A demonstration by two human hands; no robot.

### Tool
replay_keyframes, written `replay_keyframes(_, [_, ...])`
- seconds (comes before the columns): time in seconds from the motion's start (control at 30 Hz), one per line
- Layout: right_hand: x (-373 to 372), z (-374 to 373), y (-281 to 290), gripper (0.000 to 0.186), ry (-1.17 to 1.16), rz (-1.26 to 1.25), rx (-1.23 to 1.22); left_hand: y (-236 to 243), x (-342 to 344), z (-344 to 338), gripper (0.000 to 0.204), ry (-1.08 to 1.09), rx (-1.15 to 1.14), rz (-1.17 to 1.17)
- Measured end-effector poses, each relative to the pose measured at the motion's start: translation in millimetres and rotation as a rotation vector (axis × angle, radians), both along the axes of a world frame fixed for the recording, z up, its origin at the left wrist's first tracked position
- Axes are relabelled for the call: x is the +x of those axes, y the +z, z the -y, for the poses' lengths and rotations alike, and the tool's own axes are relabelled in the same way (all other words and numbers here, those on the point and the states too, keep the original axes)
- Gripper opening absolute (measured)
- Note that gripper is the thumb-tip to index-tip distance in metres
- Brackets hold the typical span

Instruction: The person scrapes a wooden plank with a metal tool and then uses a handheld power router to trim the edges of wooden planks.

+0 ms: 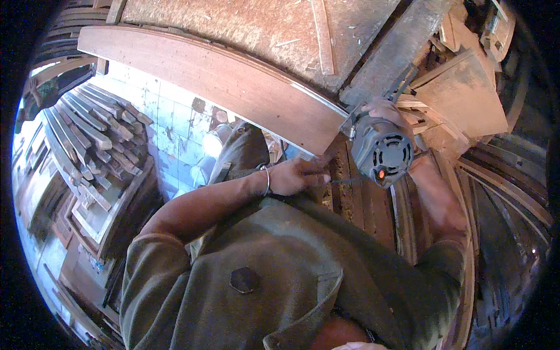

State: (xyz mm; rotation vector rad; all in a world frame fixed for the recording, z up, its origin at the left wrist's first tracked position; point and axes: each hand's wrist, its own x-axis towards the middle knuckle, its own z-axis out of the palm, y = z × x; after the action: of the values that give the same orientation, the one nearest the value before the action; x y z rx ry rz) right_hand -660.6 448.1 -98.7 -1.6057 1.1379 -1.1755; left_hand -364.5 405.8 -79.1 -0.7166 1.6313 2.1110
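A long reddish-brown wooden board slants across the bench, its near end toward the middle. At that end sits a handheld power tool with a dark grey, round, vented motor housing and a small orange spot on it. My right hand is closed around the tool's far side; the housing hides part of its grip. My left hand, with a bangle at the wrist, hovers just below the board's end, apart from the tool. Its fingers are smeared by motion, so their hold cannot be made out.
A dusty wooden worktop lies beyond the board, with a thin strip on it. Wood offcuts are heaped at the right. Stacked curved wooden pieces stand at the left, near a tiled floor.
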Motion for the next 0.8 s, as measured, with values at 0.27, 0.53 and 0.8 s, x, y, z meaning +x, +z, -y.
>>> replay_keyframes(0.27, [2,10,-20,0.052,0.025,-0.107,-0.163,-14,28,16,0.038,0.212,-0.168,-0.012])
replay_keyframes(0.53, [8,20,-27,0.048,0.072,-0.127,-0.16,-33,34,11,0.054,0.443,0.145,0.385])
replay_keyframes(0.8, [46,75,-47,0.046,0.056,-0.106,-0.261,-22,30,23,0.054,0.33,0.07,0.32])
